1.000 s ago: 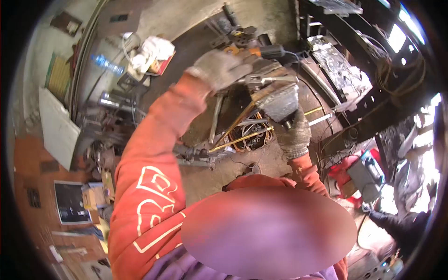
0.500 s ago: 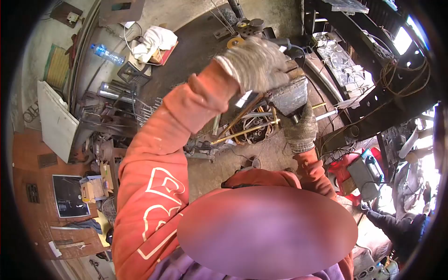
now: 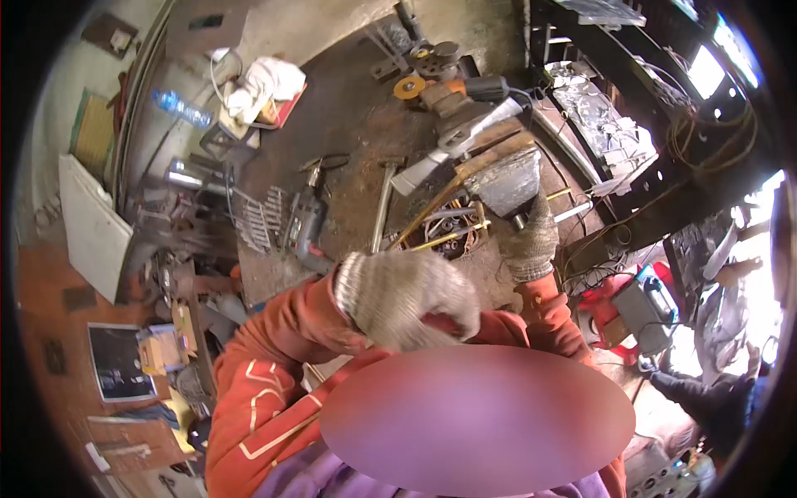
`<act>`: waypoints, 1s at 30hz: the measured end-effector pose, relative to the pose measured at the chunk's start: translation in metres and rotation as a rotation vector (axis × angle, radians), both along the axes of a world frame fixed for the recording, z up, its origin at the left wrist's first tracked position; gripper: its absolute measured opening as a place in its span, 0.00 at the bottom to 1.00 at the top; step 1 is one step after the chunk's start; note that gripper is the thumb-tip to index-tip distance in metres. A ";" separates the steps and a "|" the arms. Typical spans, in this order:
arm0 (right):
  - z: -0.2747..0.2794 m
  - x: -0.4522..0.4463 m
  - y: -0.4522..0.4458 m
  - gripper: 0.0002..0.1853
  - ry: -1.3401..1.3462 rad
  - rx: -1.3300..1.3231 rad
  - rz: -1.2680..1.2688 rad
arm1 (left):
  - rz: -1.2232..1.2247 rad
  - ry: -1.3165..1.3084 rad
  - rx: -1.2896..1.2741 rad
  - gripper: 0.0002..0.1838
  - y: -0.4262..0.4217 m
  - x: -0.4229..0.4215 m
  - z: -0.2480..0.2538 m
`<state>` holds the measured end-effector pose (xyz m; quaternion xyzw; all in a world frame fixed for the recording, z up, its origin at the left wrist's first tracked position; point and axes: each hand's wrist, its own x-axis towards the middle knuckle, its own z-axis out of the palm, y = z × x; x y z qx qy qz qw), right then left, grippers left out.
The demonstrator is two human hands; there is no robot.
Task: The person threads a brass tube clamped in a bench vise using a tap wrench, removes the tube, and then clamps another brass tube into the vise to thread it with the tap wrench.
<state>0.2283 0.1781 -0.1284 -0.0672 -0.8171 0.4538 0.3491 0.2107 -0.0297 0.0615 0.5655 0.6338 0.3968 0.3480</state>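
Note:
My left hand [image 3: 407, 299], in a knitted work glove, is drawn back in front of my chest. Its fingers are loosely curled with a gap beside the thumb; they are smeared by motion, and nothing shows in them. My right hand [image 3: 531, 242], gloved too, is closed at the front of a bench vise [image 3: 502, 184], around its handle; the vise body partly hides the fingers. A yellow bar [image 3: 448, 238] shows left of that hand, and a short yellow length shows right of it. Across the vise top lies a flat grey metal bar [image 3: 422, 172].
An angle grinder [image 3: 481, 89] and a yellow disc [image 3: 408, 88] lie behind the vise. On the bench are a power drill [image 3: 309, 224], a hammer [image 3: 383, 203] and several wrenches [image 3: 264, 220]. A white cloth [image 3: 270, 83] and a water bottle [image 3: 183, 108] sit farther left. Cables hang at right.
My left hand has come away from the vise top, back and down toward my chest, uncovering the grey bar and the grinder. My right hand stays at the vise.

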 end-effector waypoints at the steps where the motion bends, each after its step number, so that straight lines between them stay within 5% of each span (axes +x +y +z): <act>1: 0.002 0.001 -0.002 0.38 -0.022 -0.016 -0.006 | 0.032 -0.007 0.015 0.28 0.006 0.002 0.004; 3: -0.010 -0.003 -0.004 0.37 -0.007 -0.124 0.056 | 0.080 0.425 -0.027 0.25 0.017 -0.017 0.014; 6: -0.038 -0.004 0.008 0.36 -0.110 0.122 -0.054 | 0.263 0.654 0.413 0.22 0.029 -0.062 -0.007; 9: -0.023 -0.006 -0.002 0.39 0.016 -0.073 0.021 | 0.291 0.995 0.402 0.20 0.041 -0.098 -0.005; 12: -0.021 -0.002 0.001 0.45 -0.102 -0.087 0.047 | 0.352 0.769 0.110 0.24 0.047 -0.131 -0.009; 16: 0.015 0.005 -0.005 0.39 -0.140 -0.199 0.070 | 0.510 0.574 -0.070 0.24 0.041 -0.149 -0.024; 20: -0.017 -0.007 -0.001 0.41 -0.079 -0.076 -0.033 | 0.645 1.076 -0.222 0.26 0.014 -0.116 -0.023; 21: -0.024 -0.007 0.001 0.44 -0.069 -0.128 0.001 | 0.658 0.976 -0.372 0.24 0.008 -0.097 -0.011; 23: -0.024 -0.006 0.003 0.44 -0.041 -0.098 -0.013 | 0.760 1.217 -0.237 0.28 0.000 -0.039 -0.023; 25: -0.025 -0.006 0.004 0.44 -0.021 -0.043 -0.014 | 0.543 0.355 0.084 0.28 0.015 0.001 -0.010; 26: -0.024 -0.003 0.002 0.44 -0.031 -0.038 0.001 | 0.279 0.210 0.168 0.25 0.021 0.006 -0.015; 28: -0.011 0.000 0.001 0.37 -0.148 -0.064 -0.009 | 0.016 0.289 0.298 0.18 0.028 0.015 -0.009; 30: -0.028 0.001 0.010 0.36 -0.132 -0.143 0.072 | -0.016 0.588 0.071 0.16 0.048 -0.006 0.010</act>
